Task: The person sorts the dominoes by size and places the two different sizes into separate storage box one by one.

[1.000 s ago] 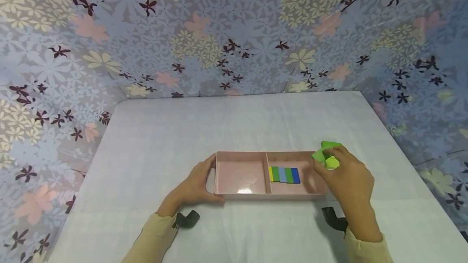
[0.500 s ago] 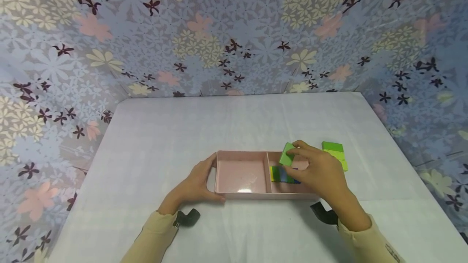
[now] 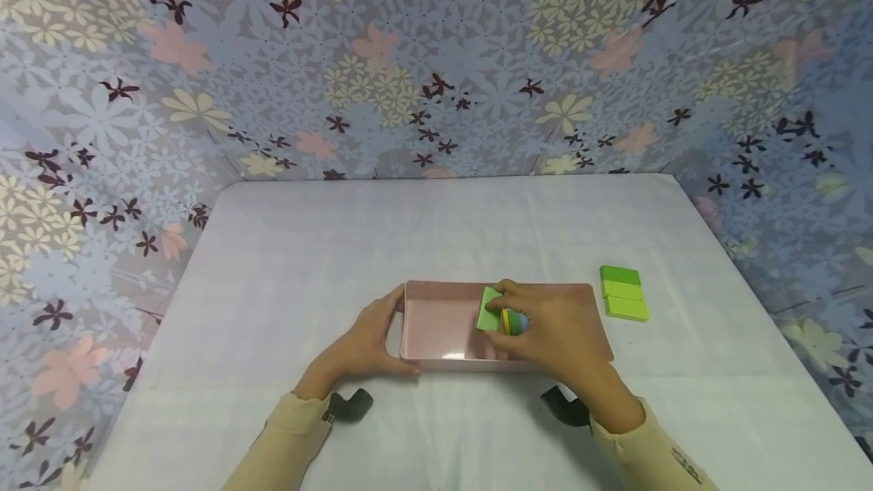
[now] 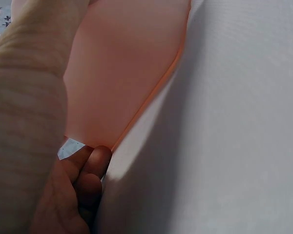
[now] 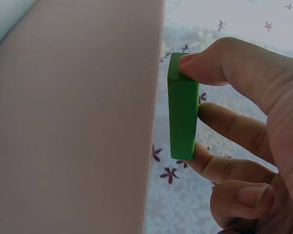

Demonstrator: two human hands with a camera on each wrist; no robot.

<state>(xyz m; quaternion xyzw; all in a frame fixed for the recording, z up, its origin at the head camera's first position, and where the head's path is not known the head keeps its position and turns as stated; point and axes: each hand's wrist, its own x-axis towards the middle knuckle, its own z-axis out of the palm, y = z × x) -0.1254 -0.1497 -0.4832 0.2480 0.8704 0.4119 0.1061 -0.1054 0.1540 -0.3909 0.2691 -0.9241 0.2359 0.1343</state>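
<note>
Fingers (image 5: pixel 234 129): on the right hand (image 3: pixel 555 324), we see thumb and fingertips pinching a green rectangular block (image 5: pixel 183 119); one further finger curls in, clear of the block.
Green block position: we locate it over the middle of the pink box (image 3: pixel 443 320), tilted; from the head view we cannot tell whether it touches the box. In the right wrist view we see a narrow gap between block and box wall.
Left hand: we find the left hand (image 3: pixel 371 336) gripping the box's left end, its thumb along the near wall, its fingers around the far corner, thumb and fingers spread apart.
Coloured row: inside the box we note a row of blocks (image 3: pixel 514 323) in yellow, green and light blue, partly hidden by the right hand.
Green trio: beyond the box's right end we count three blocks (image 3: pixel 624 290) lying flat, side by side, one green and two lime.
Support surface: we identify a white cloth (image 3: pixel 355 233) under the box and the trio.
Backdrop: behind, we see floral fabric (image 3: pixel 436 59).
Sleeves: we note beige sleeves (image 3: pixel 283 438) on both forearms.
</note>
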